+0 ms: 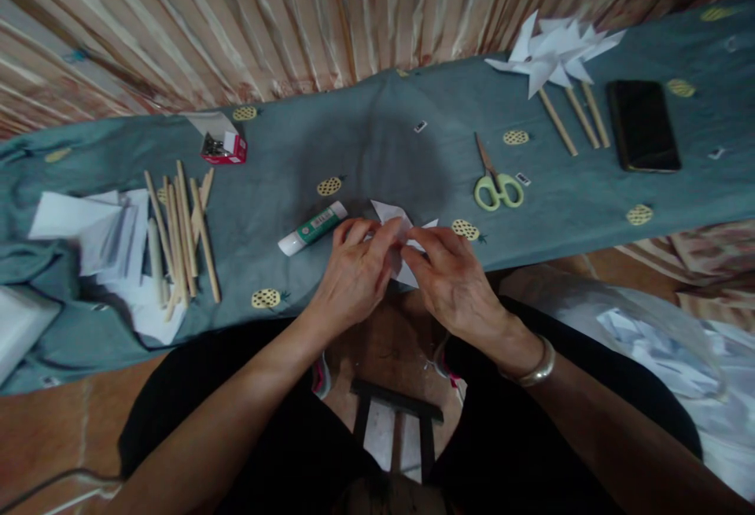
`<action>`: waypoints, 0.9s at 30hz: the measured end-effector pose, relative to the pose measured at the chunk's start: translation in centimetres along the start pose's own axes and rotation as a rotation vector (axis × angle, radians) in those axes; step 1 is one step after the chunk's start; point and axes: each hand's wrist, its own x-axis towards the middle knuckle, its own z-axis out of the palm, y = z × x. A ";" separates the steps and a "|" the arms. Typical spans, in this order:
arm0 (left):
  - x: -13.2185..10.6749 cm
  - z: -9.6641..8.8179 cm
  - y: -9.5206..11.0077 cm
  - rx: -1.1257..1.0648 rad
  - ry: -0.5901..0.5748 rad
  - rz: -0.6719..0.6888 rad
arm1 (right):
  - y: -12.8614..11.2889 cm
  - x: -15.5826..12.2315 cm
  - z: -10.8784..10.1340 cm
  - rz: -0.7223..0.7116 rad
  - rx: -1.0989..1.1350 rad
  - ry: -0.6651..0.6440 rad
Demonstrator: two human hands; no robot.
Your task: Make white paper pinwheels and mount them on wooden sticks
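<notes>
Both my hands meet at the table's near edge over a white paper pinwheel (405,273), whose pointed blades stick out around my fingers. My left hand (357,267) is closed, pinching the paper from the left with thumb and forefinger. From the right, my right hand (457,275) also pinches it near the centre; the fingertips cover whatever lies there. A glue stick (315,226) with a green label lies just left of my left hand. Scissors (495,181) with pale green handles rest beyond my right hand, blades pointing away.
Several wooden sticks (185,232) and white paper sheets (112,232) lie at left, near a small red box (224,145) of metal pieces. Finished-looking pinwheels (554,55) on sticks and a black phone (642,126) lie at right. A plastic bag (649,342) with paper stands below.
</notes>
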 end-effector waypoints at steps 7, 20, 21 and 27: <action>-0.7 -1.3 -0.5 0.002 0.079 0.003 | 0.7 -0.5 0.0 0.043 0.079 0.033; -2.0 -1.3 -0.5 0.046 0.034 0.093 | 0.4 -0.4 0.4 0.066 0.035 -0.011; -2.0 -1.3 -0.4 0.047 0.032 0.096 | 0.3 -0.4 0.6 0.063 0.023 -0.010; -2.2 -1.4 -0.4 0.051 0.020 0.089 | 0.3 -0.4 1.2 0.046 0.057 0.011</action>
